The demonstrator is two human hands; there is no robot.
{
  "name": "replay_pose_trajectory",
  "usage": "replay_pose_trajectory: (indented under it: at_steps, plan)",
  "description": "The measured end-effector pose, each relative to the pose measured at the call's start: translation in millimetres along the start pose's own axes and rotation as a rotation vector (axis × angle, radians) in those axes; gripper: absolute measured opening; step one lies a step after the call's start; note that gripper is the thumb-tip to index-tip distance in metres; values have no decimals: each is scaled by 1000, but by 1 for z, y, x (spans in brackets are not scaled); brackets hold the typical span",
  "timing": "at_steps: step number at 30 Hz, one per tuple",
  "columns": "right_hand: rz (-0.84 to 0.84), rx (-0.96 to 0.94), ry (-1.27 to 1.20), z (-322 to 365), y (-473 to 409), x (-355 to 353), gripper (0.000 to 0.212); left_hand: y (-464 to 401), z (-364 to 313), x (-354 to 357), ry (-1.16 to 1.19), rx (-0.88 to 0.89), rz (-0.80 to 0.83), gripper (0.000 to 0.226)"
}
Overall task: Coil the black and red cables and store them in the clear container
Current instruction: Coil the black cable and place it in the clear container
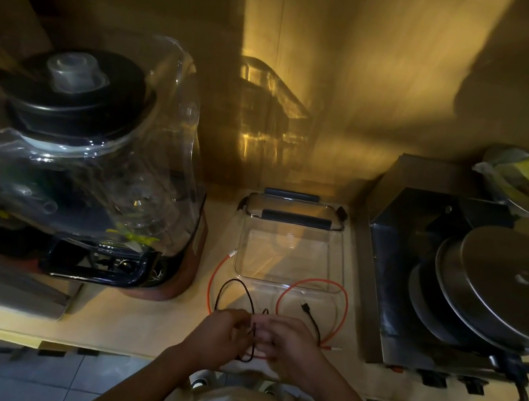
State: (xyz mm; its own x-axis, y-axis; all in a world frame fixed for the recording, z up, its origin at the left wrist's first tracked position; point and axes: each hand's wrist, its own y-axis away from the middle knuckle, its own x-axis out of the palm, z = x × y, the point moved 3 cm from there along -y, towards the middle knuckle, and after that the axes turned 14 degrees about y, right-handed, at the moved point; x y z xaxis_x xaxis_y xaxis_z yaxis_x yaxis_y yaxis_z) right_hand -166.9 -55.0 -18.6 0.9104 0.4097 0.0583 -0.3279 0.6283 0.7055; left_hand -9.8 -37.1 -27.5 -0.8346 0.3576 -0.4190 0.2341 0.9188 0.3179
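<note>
Head | both grips: left hand (224,332), right hand (290,342) pinching thin black cable (243,292)

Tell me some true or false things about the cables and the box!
1. Both hands hold the black cable. True: the left hand and right hand pinch it together.
2. The red cable is already in the box. False: it lies loose on the counter, looping round the box's near end.
3. The box is shut. False: it is open, nothing inside.
4. A blender stands left of the box. True.
</note>
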Motion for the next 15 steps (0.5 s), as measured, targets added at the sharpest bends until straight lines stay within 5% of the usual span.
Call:
replay_pose_trajectory:
  at_steps: [5,10,15]
  plan:
    - [6,-68,-151,15,7,-4,26,1,-9,-8,200,14,-74,14]
    - [52,-145,-368,24,13,-9,45,2,-16,-21,462,32,-327,11]
    - [125,-178,-608,37,18,-11,75,0,-33,-25,645,-52,-180,56]
